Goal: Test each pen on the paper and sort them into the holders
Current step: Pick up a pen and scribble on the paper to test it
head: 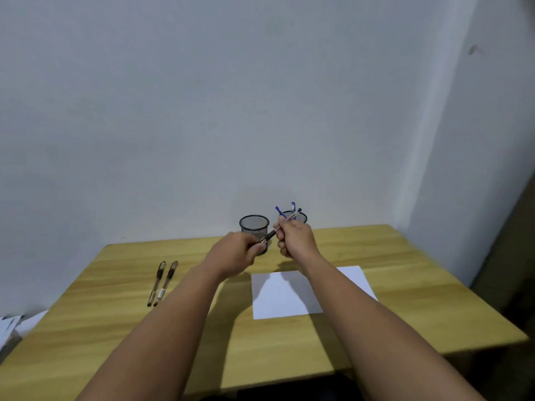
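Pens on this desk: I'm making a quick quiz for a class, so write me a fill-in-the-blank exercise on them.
1. Both hands hold one ____ between them: left hand, right hand.
2. ____ pens lie on the table, left of the paper.
3. The pens with blue caps stand in the ____ holder.

Missing: pen; Two; right

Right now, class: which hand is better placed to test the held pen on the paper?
The right hand. It grips the pen by its barrel and is above the paper. The left hand only pinches the tip end, nearer the mesh holder.
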Demonstrator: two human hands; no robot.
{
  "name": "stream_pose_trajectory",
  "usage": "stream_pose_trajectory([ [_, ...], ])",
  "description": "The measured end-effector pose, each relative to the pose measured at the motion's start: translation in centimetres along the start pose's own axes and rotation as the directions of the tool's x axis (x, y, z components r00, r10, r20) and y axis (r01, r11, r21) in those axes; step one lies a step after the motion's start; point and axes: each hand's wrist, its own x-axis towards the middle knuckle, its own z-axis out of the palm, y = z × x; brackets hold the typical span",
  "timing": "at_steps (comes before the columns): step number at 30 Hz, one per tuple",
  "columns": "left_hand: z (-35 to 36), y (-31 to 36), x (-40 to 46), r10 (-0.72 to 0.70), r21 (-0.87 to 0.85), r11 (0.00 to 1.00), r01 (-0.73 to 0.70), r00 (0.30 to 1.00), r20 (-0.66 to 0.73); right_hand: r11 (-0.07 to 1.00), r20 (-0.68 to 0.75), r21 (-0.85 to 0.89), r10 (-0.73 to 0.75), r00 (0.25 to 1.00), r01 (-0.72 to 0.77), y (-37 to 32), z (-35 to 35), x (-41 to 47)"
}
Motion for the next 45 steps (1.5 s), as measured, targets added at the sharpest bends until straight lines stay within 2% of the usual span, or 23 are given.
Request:
stream_pose_trajectory([
  [1, 0.1, 0.2, 0.1, -0.015, 0.000, 1.000, 0.015, 0.998, 0.064, 0.999, -0.127, 0.054, 0.004, 0.992, 0.003, -0.2, -1.3, 0.6],
  [3, 0.2, -1.0, -0.7, -0.075, 0.042, 0.997, 0.069, 0.983, 0.167, 0.991, -0.384, 0.134, 0.026, 0.923, 0.027, -1.2, -5.6, 2.0],
  [4, 0.2, -2.1, -1.3, -0.113, 0.057, 0.993, 0.105, 0.980, 0.164, 0.995, -0.468, 0.086, -0.005, 0.884, 0.050, -1.7, -8.2, 2.6],
  [6, 0.3, -4.5, -2.4, -0.189, 0.090, 0.979, 0.182, 0.980, 0.066, 0.979, -0.519, -0.160, -0.190, 0.834, 0.124, -2.3, -12.3, 3.1],
  [9, 1.7, -6.7, -3.4, -0.254, 0.236, 0.937, 0.259, 0.966, -0.052, 0.863, -0.363, -0.456, -0.403, 0.840, 0.217, -1.1, -14.0, 2.0],
  [12, 4.1, -7.3, -3.6, -0.230, 0.394, 0.880, 0.265, 0.964, -0.132, 0.631, -0.088, -0.723, -0.488, 0.869, 0.281, 2.8, -13.3, 0.6],
  [14, 5.1, -7.7, -3.3, -0.265, 0.492, 0.826, 0.276, 0.960, -0.093, 0.480, 0.079, -0.817, -0.456, 0.887, 0.320, 5.7, -12.6, -0.5],
  [16, 6.0, -8.3, -3.2, -0.316, 0.535, 0.791, 0.296, 0.947, -0.057, 0.376, 0.187, -0.864, -0.379, 0.906, 0.335, 8.2, -11.9, -1.2],
  [18, 6.7, -8.7, -3.3, -0.318, 0.542, 0.779, 0.315, 0.944, -0.091, 0.327, 0.230, -0.885, -0.316, 0.921, 0.333, 10.1, -11.6, -1.2],
  [20, 7.4, -8.4, -3.3, -0.235, 0.545, 0.791, 0.277, 0.961, -0.148, 0.312, 0.232, -0.893, -0.296, 0.927, 0.323, 10.9, -11.7, -0.9],
  [22, 8.3, -7.5, -3.0, -0.088, 0.489, 0.858, 0.160, 0.982, -0.166, 0.323, 0.227, -0.891, -0.294, 0.928, 0.320, 11.0, -11.8, -0.6],
  [24, 9.1, -6.2, -2.4, 0.028, 0.358, 0.934, 0.024, 0.990, -0.138, 0.342, 0.221, -0.883, -0.302, 0.927, 0.322, 11.0, -11.9, -0.4],
  [27, 10.6, -5.1, -1.6, 0.082, 0.193, 0.978, -0.075, 0.996, -0.025, 0.366, 0.217, -0.869, -0.323, 0.921, 0.333, 11.0, -12.0, -0.2],
  [29, 11.3, -5.2, -1.3, 0.099, 0.194, 0.975, -0.108, 0.994, 0.054, 0.379, 0.228, -0.857, -0.326, 0.918, 0.348, 10.7, -12.1, -0.2],
  [32, 12.2, -5.7, -1.5, 0.073, 0.195, 0.977, -0.084, 0.995, 0.063, 0.502, 0.225, -0.763, -0.383, 0.896, 0.407, 9.4, -11.9, 0.3],
  [34, 12.6, -6.0, -1.6, 0.068, 0.167, 0.983, -0.074, 0.997, 0.038, 0.675, 0.139, -0.602, -0.437, 0.889, 0.426, 8.6, -11.1, 0.9],
  [36, 12.8, -6.2, -1.6, 0.073, 0.150, 0.986, -0.078, 0.997, 0.035, 0.840, 0.024, -0.390, -0.401, 0.916, 0.378, 7.7, -9.7, 1.7],
  [37, 12.8, -6.3, -1.6, 0.074, 0.143, 0.987, -0.078, 0.997, 0.033, 0.889, -0.014, -0.302, -0.366, 0.930, 0.345, 7.3, -9.0, 2.2],
  [40, 12.9, -6.5, -1.6, 0.075, 0.131, 0.988, -0.077, 0.997, 0.023, 0.940, -0.045, -0.194, -0.293, 0.955, 0.280, 7.1, -7.6, 3.6],
  [43, 13.1, -6.8, -1.5, 0.071, 0.107, 0.992, -0.073, 0.997, 0.023, 0.983, -0.023, -0.116, -0.144, 0.989, 0.141, 8.6, -7.3, 4.4],
  [45, 13.3, -7.0, -1.4, 0.067, 0.094, 0.993, -0.069, 0.998, 0.019, 0.988, 0.000, -0.124, -0.088, 0.996, 0.088, 9.9, -7.6, 4.8],
])
